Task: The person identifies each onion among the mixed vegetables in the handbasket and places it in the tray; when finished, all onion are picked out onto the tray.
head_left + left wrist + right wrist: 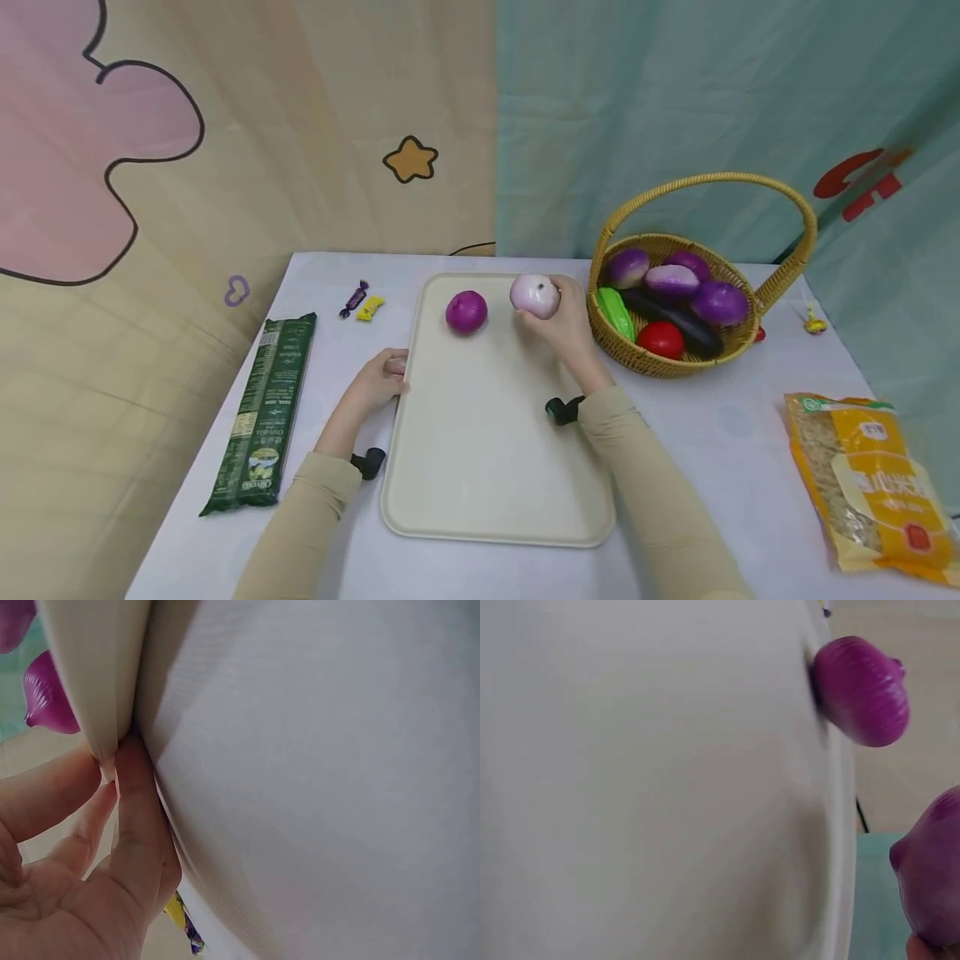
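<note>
A cream tray (495, 450) lies on the white table. My left hand (375, 383) pinches its left rim; in the left wrist view the thumb is above the edge and the fingers (139, 825) are below it. On the far left part of the tray rests a purple onion (467, 312). Over the far right part, my right hand (572, 329) grips a second onion (534, 297), whose pale root end faces the head camera. Only a little of that hand shows at the corner of the right wrist view, beside the held onion (934, 877).
Right of the tray stands a wicker basket (637, 357) with eggplants, a tomato and a green vegetable. A yellow food bag (873, 483) lies at the right. Left are a green packet (262, 417), a purple candy (354, 299) and a yellow candy (370, 308).
</note>
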{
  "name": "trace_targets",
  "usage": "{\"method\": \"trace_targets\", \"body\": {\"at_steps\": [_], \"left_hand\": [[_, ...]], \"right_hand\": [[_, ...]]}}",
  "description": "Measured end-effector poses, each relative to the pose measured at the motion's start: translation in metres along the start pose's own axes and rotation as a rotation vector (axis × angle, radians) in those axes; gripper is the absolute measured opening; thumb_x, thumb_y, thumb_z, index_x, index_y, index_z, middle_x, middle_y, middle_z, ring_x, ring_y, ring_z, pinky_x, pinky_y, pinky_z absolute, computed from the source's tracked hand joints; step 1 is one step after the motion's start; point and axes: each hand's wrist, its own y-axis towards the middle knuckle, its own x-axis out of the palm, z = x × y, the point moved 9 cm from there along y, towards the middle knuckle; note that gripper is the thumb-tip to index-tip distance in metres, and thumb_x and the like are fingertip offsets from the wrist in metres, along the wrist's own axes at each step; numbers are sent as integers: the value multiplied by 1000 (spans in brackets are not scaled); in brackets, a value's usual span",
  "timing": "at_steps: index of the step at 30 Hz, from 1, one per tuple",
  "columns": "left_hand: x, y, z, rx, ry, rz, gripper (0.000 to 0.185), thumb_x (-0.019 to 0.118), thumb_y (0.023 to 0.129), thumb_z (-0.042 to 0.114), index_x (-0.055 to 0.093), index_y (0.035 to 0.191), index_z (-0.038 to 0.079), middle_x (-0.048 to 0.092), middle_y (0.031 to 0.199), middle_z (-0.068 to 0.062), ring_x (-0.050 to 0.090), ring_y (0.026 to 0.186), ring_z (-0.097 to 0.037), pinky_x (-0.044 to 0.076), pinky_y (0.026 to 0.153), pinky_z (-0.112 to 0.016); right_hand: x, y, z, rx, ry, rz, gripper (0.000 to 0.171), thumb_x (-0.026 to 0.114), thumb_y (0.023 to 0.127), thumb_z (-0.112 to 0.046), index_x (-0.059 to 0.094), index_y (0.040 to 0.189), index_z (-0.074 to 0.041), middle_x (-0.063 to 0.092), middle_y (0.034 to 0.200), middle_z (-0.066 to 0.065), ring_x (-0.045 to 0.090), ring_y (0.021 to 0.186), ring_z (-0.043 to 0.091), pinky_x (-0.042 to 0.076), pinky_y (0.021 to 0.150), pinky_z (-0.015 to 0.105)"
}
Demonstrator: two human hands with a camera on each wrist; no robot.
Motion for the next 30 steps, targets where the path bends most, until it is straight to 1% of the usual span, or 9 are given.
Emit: {"method": "trace_targets", "body": {"at_steps": [3, 5, 8, 15, 19, 22, 25, 28, 30], "left_hand": [[4, 1, -2, -12, -3, -2, 58, 59, 90, -1, 43, 146, 6, 56, 127, -23, 58, 115, -36, 48, 96, -45], [5, 1, -3, -16, 0, -3, 59, 59, 90, -1, 43, 146, 6, 57, 127, -23, 58, 115, -36, 48, 96, -46], [6, 1, -5, -22, -3, -2, 59, 60, 90, -2, 43, 146, 7, 57, 127, -23, 58, 115, -36, 47, 97, -46], [4, -1, -3, -11, -10, -4, 59, 59, 90, -2, 42, 146, 5, 56, 126, -25, 58, 115, -36, 49, 96, -46], [2, -1, -2, -13, 2, -1, 59, 59, 90, -2, 42, 146, 5, 56, 125, -24, 59, 113, -34, 49, 94, -43], [2, 0, -2, -11, 9, -4, 59, 59, 90, -2, 42, 146, 4, 56, 125, -24, 60, 110, -33, 50, 91, -41], [2, 0, -1, -7, 14, -11, 59, 59, 90, -2, 42, 146, 4, 56, 124, -24, 60, 109, -33, 50, 91, -41], [2, 0, -1, -13, 13, -15, 59, 60, 90, -1, 42, 146, 4, 56, 125, -24, 59, 111, -33, 49, 92, -42], [1, -1, 0, -16, 17, -14, 59, 60, 90, -2, 42, 146, 4, 56, 126, -24, 58, 112, -34, 49, 92, -42]], "right_hand": [[18, 6, 18, 57, -21, -43, 76, 79, 79, -27, 44, 138, 4, 48, 139, 21, 44, 130, 32, 36, 112, 44], [29, 6, 26, 102, -18, -84, 80, 79, 80, -29, 42, 141, 4, 47, 141, 22, 44, 131, 33, 37, 112, 44], [41, 7, 32, 141, -5, -139, 83, 78, 82, -32, 37, 145, 3, 43, 144, 23, 44, 132, 34, 37, 112, 45], [48, 8, 28, 165, -6, -162, 84, 75, 86, -37, 33, 146, 5, 43, 146, 26, 44, 134, 37, 37, 112, 47], [50, 5, 28, 187, -23, -178, 86, 72, 87, -40, 32, 147, 6, 42, 147, 27, 44, 136, 37, 37, 112, 47], [48, 4, 28, 193, -24, -159, 88, 72, 87, -41, 30, 148, 5, 39, 148, 26, 42, 136, 37, 36, 113, 47], [40, 3, 23, 189, -25, -133, 87, 72, 87, -42, 30, 149, 2, 37, 149, 23, 41, 137, 36, 34, 115, 46], [22, 1, 9, 139, -50, -95, 80, 72, 87, -43, 38, 146, -1, 40, 148, 20, 40, 138, 34, 34, 115, 46], [6, -1, -3, 91, -44, -65, 74, 72, 87, -41, 44, 143, -2, 43, 147, 19, 41, 136, 34, 35, 113, 47]]}}
